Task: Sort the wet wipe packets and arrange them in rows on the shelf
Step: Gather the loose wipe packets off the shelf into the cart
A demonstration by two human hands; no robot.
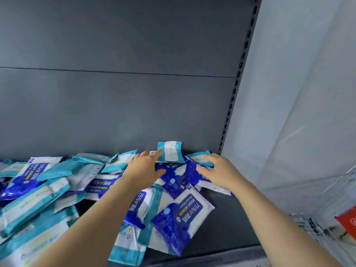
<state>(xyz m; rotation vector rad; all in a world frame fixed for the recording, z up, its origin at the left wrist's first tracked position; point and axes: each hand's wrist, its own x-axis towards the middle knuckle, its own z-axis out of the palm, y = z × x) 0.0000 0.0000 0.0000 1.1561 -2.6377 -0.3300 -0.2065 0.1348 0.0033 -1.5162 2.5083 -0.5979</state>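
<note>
Teal packet (170, 152) upright, left hand (143, 167) outstretched touching it, right hand (218, 171) splayed on blue packets (189, 178).

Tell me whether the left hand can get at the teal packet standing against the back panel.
Probably yes: the left hand is open, fingertips right at the lower left edge of the teal packet, and nothing lies between them.

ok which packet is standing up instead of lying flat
The teal and white packet propped upright against the back panel, just beyond the left hand; the others lie flat in the heap.
</note>
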